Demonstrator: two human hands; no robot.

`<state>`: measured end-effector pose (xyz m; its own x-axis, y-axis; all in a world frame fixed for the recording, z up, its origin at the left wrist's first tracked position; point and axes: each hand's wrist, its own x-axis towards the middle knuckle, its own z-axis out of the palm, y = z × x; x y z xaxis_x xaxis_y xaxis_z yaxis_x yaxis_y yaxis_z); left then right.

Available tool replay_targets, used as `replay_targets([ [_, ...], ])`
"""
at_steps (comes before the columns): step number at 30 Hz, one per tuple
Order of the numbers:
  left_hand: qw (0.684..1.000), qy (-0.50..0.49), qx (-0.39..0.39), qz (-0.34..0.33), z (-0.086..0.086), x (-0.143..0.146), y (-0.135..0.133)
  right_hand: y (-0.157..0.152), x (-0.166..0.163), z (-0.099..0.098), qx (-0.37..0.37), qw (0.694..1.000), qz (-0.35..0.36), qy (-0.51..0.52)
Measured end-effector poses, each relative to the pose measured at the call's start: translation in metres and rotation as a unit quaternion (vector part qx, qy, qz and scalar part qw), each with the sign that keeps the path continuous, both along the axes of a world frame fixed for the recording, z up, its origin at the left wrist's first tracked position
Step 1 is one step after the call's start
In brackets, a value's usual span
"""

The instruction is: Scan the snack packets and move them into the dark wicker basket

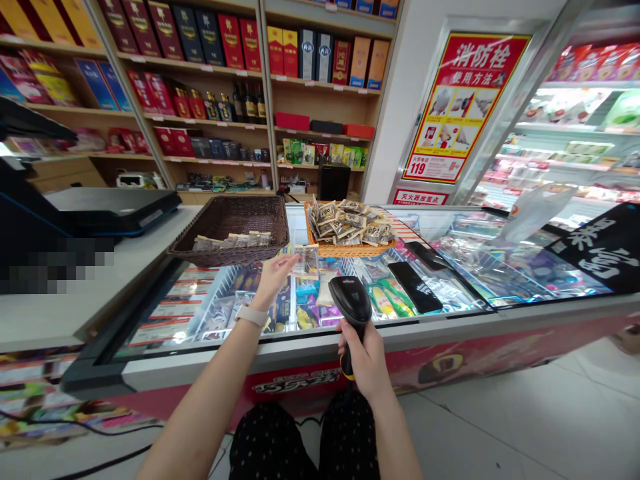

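In my right hand [367,360] is a black barcode scanner [350,298], fingers wrapped round its handle and its head tilted up over the freezer's front edge. My left hand [277,275], with a pale watch band on the wrist, reaches over the freezer glass. Its fingertips pinch the left edge of a small clear-and-tan snack packet [307,261]. Just behind that packet stands an orange wicker basket [345,251] heaped with similar packets [353,220]. To the left, a dark brown wicker basket [227,255] holds a row of packets [235,241] along its near side.
Under both baskets is a glass-topped chest freezer [190,353] with frozen goods inside. Two black phone-like slabs [415,287] lie on the glass. A black sign [605,250] and a plastic bag [537,210] are at right. A counter scale [110,207] stands left; stocked shelves [200,67] line the back.
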<state>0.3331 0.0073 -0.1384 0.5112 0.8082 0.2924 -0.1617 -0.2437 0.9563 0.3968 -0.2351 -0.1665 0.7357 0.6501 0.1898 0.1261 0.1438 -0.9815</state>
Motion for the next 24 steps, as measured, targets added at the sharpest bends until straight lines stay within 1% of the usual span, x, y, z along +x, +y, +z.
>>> replay_targets([
  [2,1.000,0.021,0.013,0.002,-0.001,0.000,-0.001,-0.001,0.000,0.003,-0.006,1.000,0.006,-0.013],
  [4,1.000,0.029,-0.002,-0.009,-0.003,-0.001,-0.003,-0.001,-0.001,0.005,-0.014,0.999,0.018,-0.026],
  [9,0.997,-0.017,-0.073,-0.022,-0.010,-0.009,-0.014,0.000,-0.007,0.005,-0.020,0.998,0.048,-0.022],
  [13,0.988,-0.013,-0.151,-0.025,-0.013,-0.014,-0.020,0.000,-0.012,-0.001,-0.043,0.997,0.067,-0.022],
  [15,0.984,-0.019,-0.175,-0.022,-0.014,-0.015,-0.020,-0.001,-0.013,-0.004,-0.050,0.996,0.068,-0.020],
  [19,0.984,-0.029,-0.173,-0.042,-0.014,-0.017,-0.020,-0.001,-0.014,-0.009,-0.049,0.997,0.052,-0.014],
  [22,0.987,-0.012,-0.147,-0.062,-0.014,-0.018,-0.021,0.000,-0.014,-0.009,-0.039,0.998,0.044,-0.013],
  [24,0.991,-0.007,-0.122,-0.062,-0.015,-0.019,-0.022,0.000,-0.013,-0.009,-0.038,0.998,0.041,-0.011],
])
